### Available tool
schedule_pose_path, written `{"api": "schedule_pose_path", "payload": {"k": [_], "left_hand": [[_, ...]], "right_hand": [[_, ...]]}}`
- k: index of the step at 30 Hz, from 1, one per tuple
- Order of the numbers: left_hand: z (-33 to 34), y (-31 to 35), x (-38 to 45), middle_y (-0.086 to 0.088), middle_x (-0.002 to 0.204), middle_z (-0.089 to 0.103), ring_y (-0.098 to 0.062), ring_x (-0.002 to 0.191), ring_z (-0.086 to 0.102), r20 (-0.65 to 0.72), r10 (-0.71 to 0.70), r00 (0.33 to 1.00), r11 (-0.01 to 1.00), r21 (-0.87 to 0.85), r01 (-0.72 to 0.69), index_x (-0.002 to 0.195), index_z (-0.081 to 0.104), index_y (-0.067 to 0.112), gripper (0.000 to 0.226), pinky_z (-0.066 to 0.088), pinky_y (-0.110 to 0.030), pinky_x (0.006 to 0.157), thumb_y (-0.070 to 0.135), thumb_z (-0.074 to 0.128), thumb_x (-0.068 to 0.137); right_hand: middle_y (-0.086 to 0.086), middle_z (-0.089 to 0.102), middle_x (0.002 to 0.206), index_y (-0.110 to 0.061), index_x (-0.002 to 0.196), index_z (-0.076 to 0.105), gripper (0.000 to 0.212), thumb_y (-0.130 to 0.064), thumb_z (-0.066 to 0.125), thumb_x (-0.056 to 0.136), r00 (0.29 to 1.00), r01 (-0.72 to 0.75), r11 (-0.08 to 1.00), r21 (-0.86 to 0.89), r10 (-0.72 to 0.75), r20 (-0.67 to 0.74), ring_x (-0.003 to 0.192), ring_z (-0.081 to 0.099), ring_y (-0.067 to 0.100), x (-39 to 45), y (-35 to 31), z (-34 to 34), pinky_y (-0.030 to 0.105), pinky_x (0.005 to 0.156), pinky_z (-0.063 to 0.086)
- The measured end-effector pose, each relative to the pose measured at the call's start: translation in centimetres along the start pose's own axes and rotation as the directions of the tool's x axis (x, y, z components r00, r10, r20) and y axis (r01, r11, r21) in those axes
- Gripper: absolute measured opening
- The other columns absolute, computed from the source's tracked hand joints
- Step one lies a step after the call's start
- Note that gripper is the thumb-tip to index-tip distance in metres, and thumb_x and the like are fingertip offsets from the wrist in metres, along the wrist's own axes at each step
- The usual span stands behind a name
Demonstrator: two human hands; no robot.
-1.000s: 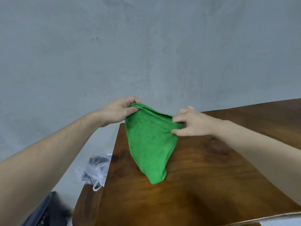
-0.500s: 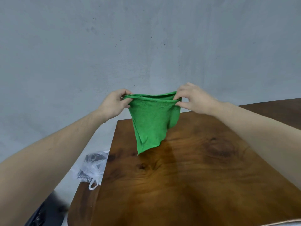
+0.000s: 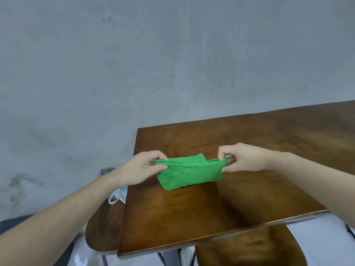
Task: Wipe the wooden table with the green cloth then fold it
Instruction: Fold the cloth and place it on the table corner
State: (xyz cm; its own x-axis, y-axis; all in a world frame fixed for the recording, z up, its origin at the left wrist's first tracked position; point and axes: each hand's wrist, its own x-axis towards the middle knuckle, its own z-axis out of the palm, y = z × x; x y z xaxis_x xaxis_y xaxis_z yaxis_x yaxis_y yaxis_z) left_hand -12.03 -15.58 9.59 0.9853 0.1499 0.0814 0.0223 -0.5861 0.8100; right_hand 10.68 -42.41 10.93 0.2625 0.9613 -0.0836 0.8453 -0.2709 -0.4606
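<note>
The soft green cloth [image 3: 189, 174] was stretched between two bare hands, low over the brown wooden table [image 3: 192, 212]. Its bottom edge looked as if it touched the wood, but that was hard to tell for sure.

The left hand [image 3: 143, 167] pinched the cloth's left top corner between thumb and fingers. The right hand [image 3: 243, 160] pinched the right top corner the same way. Both grips were pressed tight on the cloth, not spread.

The cloth hung down from the two pinches, towards the person. It was already doubled over, with a second layer poking up behind the top edge. Its long side ran left to right, straight from one grip to the other. Each hand was at its own end, so neither one was nearer to the middle.

The wiping seemed done and the folding was under way. The next fold would likely need one end brought across to the other, because the cloth lay longways between the hands.

A white plastic bag [image 3: 118, 196] showed below the left wrist, beside the table.
</note>
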Motion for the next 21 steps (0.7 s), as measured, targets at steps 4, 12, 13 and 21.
{"api": "schedule_pose_path", "payload": {"k": [4,12,13,21], "left_hand": [[1.4,-1.7,-1.8,0.000,0.106,0.075,-0.020,0.097,0.072,0.132,-0.092,0.987,0.967,-0.224,0.120,0.098,0.069,0.030,0.013,0.059,-0.030,0.075,0.020,0.061,0.097],[1.3,-5.2,4.4,0.000,0.089,0.076,-0.019,0.084,0.073,-0.171,-0.275,0.946,0.957,-0.139,0.254,0.092,0.066,0.020,0.005,0.061,-0.035,0.070,0.019,0.062,0.095],[1.4,-5.9,5.6,-0.001,0.089,0.075,-0.018,0.083,0.072,-0.202,-0.313,0.928,0.948,-0.131,0.291,0.091,0.066,0.018,0.005,0.061,-0.034,0.069,0.019,0.062,0.095],[3.2,-10.6,9.9,0.003,0.098,0.070,-0.009,0.084,0.066,-0.304,-0.419,0.856,0.850,0.200,0.487,0.090,0.064,0.023,0.002,0.053,-0.029,0.078,0.024,0.066,0.090]], "right_hand": [[-0.010,0.069,0.069,-0.035,0.093,0.047,0.032,-0.022,0.076,0.089,0.994,-0.076,0.985,0.152,0.064,0.085,0.064,0.062,0.005,-1.6,-1.1,2.6,0.028,0.073,0.053],[0.004,0.075,0.080,-0.021,0.102,0.062,0.011,-0.016,0.067,0.094,0.964,-0.166,0.880,0.446,0.240,-0.116,0.077,0.072,0.015,5.0,2.0,3.3,0.038,0.079,0.062],[0.004,0.074,0.082,-0.023,0.104,0.061,0.012,-0.017,0.066,0.094,0.954,-0.195,0.877,0.440,0.273,-0.122,0.076,0.071,0.015,6.4,2.8,3.4,0.039,0.078,0.062],[0.000,0.066,0.093,-0.022,0.117,0.053,0.049,-0.050,0.075,0.083,0.891,-0.421,0.877,0.233,0.448,-0.076,0.081,0.062,0.016,12.2,8.0,6.2,0.033,0.071,0.051]]}}
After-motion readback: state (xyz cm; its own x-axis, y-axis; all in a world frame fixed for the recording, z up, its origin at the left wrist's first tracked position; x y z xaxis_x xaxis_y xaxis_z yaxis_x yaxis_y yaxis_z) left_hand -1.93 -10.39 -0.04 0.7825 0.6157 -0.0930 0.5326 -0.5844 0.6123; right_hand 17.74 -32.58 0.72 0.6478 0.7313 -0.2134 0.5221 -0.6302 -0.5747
